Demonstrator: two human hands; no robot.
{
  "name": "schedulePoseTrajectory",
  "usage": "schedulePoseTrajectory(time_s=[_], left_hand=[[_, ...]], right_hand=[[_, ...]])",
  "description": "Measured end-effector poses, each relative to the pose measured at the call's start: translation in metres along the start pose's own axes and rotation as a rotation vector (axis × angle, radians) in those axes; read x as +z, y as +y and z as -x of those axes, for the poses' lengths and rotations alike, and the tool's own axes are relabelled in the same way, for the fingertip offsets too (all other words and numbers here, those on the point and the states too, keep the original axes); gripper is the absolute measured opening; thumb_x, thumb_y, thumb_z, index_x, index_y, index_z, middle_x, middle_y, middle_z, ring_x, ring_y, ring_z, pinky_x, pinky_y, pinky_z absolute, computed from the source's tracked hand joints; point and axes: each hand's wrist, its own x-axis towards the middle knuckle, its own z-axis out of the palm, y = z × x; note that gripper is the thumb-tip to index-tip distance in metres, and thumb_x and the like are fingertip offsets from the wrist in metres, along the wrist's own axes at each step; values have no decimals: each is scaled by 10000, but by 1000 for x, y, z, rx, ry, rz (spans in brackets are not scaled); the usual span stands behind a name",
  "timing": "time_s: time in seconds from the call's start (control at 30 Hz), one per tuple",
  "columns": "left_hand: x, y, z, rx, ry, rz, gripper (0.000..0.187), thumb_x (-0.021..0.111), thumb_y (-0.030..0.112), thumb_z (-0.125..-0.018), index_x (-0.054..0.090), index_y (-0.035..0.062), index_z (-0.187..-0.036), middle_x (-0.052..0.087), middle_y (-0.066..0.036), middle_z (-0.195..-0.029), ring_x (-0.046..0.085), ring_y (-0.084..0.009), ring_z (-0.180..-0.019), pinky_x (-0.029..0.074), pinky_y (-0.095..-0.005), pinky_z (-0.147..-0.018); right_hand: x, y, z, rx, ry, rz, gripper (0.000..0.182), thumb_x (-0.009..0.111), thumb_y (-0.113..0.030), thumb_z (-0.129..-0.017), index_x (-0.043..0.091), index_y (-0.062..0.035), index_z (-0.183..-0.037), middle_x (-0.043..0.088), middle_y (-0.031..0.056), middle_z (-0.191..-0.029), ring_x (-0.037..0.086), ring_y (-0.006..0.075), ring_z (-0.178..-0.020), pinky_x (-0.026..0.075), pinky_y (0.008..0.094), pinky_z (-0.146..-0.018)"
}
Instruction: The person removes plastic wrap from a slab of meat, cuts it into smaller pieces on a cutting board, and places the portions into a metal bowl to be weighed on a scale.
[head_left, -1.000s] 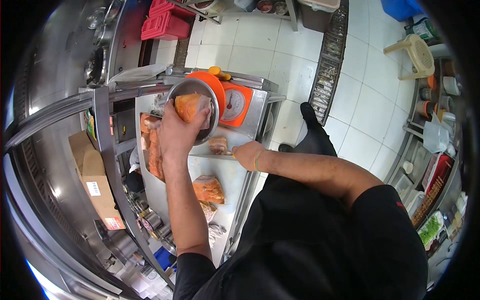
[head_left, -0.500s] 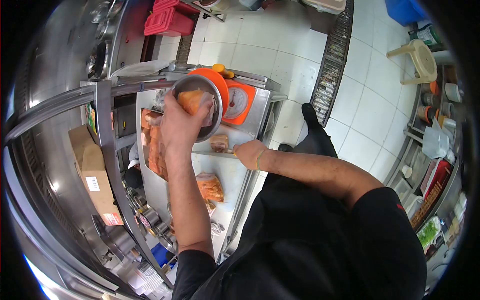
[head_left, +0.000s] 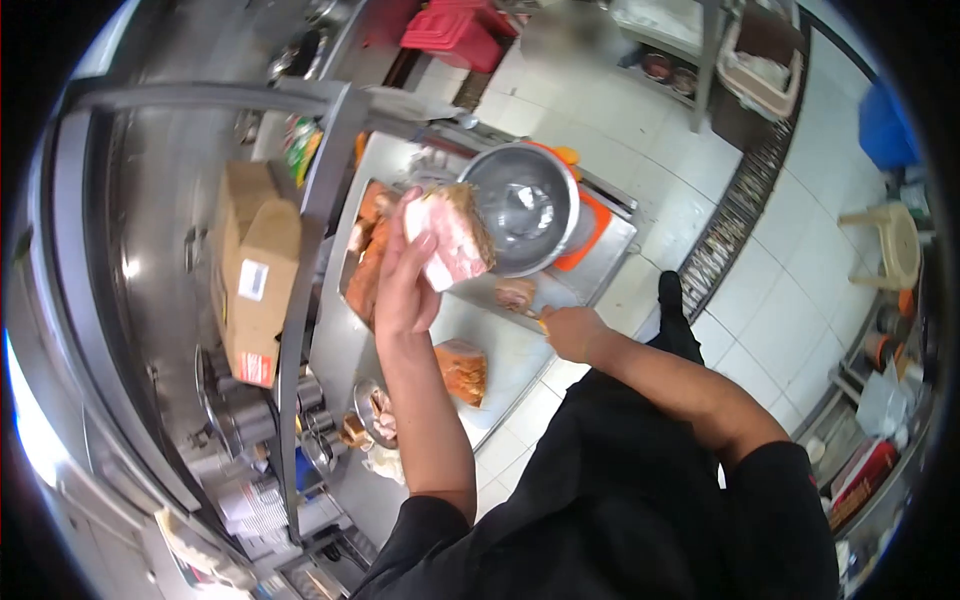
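My left hand (head_left: 408, 275) holds a thick slab of pale pink meat (head_left: 452, 238) up beside the rim of a steel bowl (head_left: 522, 208). The bowl has nothing visible in it and rests over an orange scale (head_left: 588, 232). My right hand (head_left: 573, 333) is closed around a handle, apparently a knife's, at the edge of the white board (head_left: 510, 347). A small piece of meat (head_left: 515, 293) lies by the blade side of that hand. Another orange-brown piece (head_left: 462, 372) sits lower on the board. Further orange-coated pieces (head_left: 370, 262) lie in a tray at the left.
A metal shelf post (head_left: 307, 270) stands left of the work table, with a cardboard box (head_left: 262, 285) behind it. A small bowl of scraps (head_left: 375, 412) is near my left forearm. Red bins (head_left: 455, 35), a floor drain (head_left: 745, 200) and a plastic stool (head_left: 885, 245) are farther off.
My left hand has lifted the meat out of the bowl and moved it to the bowl's left side. The bowl's inside now shows. The camera view has shifted. My right hand stays closed on the handle.
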Motion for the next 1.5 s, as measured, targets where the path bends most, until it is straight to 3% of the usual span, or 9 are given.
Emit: schedulePoseTrajectory(time_s=[0.03, 0.17, 0.3, 0.43, 0.57, 0.67, 0.9, 1.2, 1.5], left_hand=[[-15, -1, 10, -14, -55, 124, 814, 766, 249, -933, 360, 62, -1614, 557, -105, -1515, 546, -274, -1397, 442, -452, -1172], [-44, -25, 64, 46, -50, 270, 965, 864, 208, -823, 335, 36, -1612, 537, -122, -1516, 546, -308, -1393, 408, -470, -1215], [-73, -85, 113, 54, 213, 5, 879, 834, 5, -805, 369, 30, -1551, 523, -105, -1472, 556, -250, -1353, 443, -406, -1177], [-64, -149, 139, 127, 455, -316, 831, 847, -1, -791, 367, 17, -1470, 495, -139, -1411, 561, -264, -1293, 443, -384, -1149], [-84, -221, 155, 151, 481, -980, 908, 904, 35, -712, 374, -13, -1447, 451, -217, -1412, 514, -325, -1305, 440, -430, -1131], [-70, -212, 151, 125, 502, -787, 916, 902, 81, -729, 364, -37, -1460, 450, -234, -1419, 503, -371, -1311, 421, -449, -1143], [-64, -173, 137, -106, 446, -1259, 950, 927, 221, -760, 359, -52, -1471, 527, -279, -1337, 528, -460, -1294, 464, -513, -1089], [-60, -148, 118, -472, 306, -1263, 812, 926, 339, -755, 434, 16, -1314, 582, -233, -1272, 630, -468, -1166, 547, -548, -948], [-67, -159, 117, -403, 278, -1316, 815, 934, 333, -735, 419, 27, -1288, 588, -208, -1250, 634, -438, -1167, 568, -537, -912]], right_hand=[[-4, -3, 3, 4, -18, -4, 321, 635, -156, -933, 620, -10, -1219, 769, 219, -1017, 756, 419, -956, 595, 520, -849], [-17, -8, 10, 27, -60, -9, 358, 671, -264, -965, 607, 1, -1198, 759, 238, -1011, 742, 425, -983, 578, 529, -875], [-23, -9, 25, -34, -3, 13, 322, 665, -270, -984, 587, -14, -1163, 745, 229, -925, 731, 443, -912, 567, 559, -814], [-29, -19, 35, -4, 22, 80, 298, 654, -262, -1000, 568, -27, -1162, 736, 209, -835, 736, 427, -829, 564, 552, -721], [-31, -27, 42, 11, 27, 98, 260, 638, -233, -1009, 569, -29, -1157, 733, 208, -846, 735, 418, -808, 571, 528, -708], [-26, -27, 54, -13, 63, 134, 294, 633, -259, -1025, 556, -21, -1179, 713, 199, -861, 717, 418, -776, 566, 524, -699], [-65, -68, 86, 36, -16, 210, 182, 607, -205, -1023, 551, -39, -1073, 694, 185, -864, 717, 390, -739, 569, 497, -647], [-78, -95, 101, 122, -128, 359, 91, 548, -105, -992, 527, -32, -1041, 691, 159, -833, 745, 314, -700, 601, 425, -590], [-75, -100, 75, 185, -203, 337, 136, 554, -102, -991, 546, 4, -1076, 729, 188, -873, 775, 340, -757, 634, 429, -636]])
